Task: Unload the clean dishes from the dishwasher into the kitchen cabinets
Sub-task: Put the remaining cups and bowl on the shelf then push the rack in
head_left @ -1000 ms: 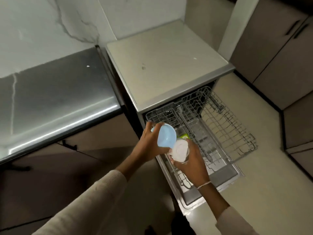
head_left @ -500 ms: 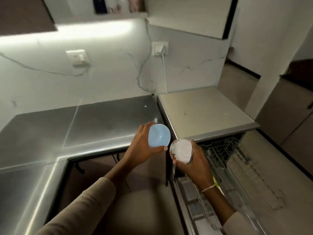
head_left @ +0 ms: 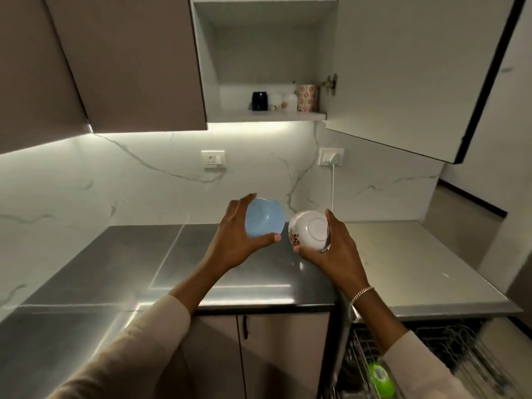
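Note:
My left hand (head_left: 234,239) grips a light blue bowl (head_left: 264,217), its underside turned toward me. Beside it my right hand (head_left: 335,249) holds a white bowl with a flower pattern (head_left: 309,230), also bottom toward me. Both bowls hang above the steel counter (head_left: 144,254). Above them an upper cabinet (head_left: 267,53) stands with its door (head_left: 403,67) swung out to the right; a dark mug (head_left: 259,101) and floral cups (head_left: 308,97) sit on its shelf. The dishwasher rack (head_left: 460,355) is pulled out at lower right with a green item (head_left: 380,377) in it.
Closed brown wall cabinets (head_left: 115,61) hang to the left. Two wall sockets (head_left: 213,159) sit on the marble backsplash, one with a white plug and cord (head_left: 332,180). The pale dishwasher top (head_left: 417,269) adjoins the counter. A base cabinet door (head_left: 282,355) lies below.
Both hands have lifted the bowls from the dishwasher rack up over the counter. My view has tilted upward, bringing the open upper cabinet into sight.

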